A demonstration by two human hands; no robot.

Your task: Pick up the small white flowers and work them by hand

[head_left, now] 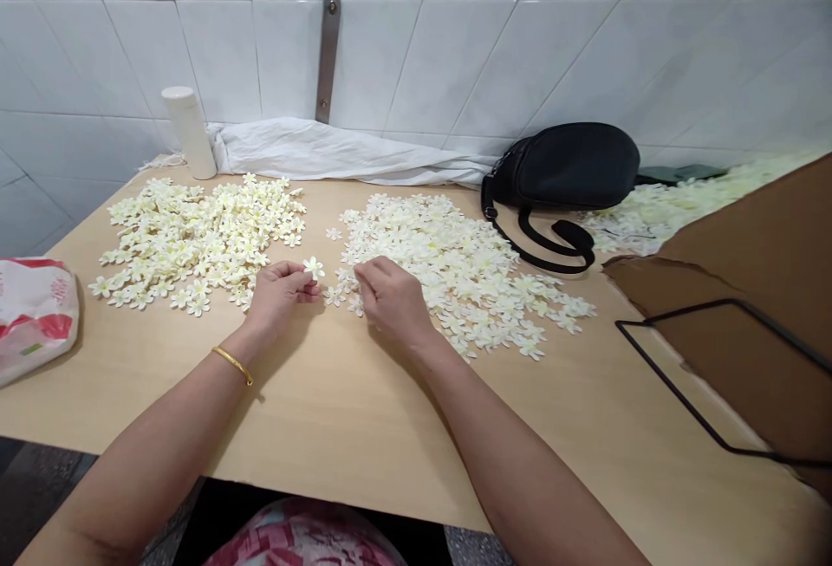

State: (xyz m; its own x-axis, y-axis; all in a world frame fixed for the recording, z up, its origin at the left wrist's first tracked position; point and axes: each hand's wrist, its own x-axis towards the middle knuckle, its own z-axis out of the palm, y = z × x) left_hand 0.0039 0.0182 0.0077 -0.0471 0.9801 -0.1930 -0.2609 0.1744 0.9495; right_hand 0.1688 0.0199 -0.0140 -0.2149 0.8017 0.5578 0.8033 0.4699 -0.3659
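Between the thumb and fingers of my left hand [282, 290] is one small white artificial flower [313, 268], its petals facing up. My right hand [394, 297] is closed in a pinch at the left edge of the right flower pile [442, 245]; whatever its fingertips hold is too small or hidden to make out. Beyond and left of my left hand spreads another pile of cream flowers [201, 237], yellower than the right one. A few loose flowers [334, 295] lie on the table between my hands.
A white bottle [193, 134] and rolled white cloth [338, 150] line the wall. At the back right sits a black bag [572, 167] with its strap. A cardboard box [754, 289] and black wire frame [702, 432] stand right; a red-white packet [35, 315] lies left on the table [312, 436].
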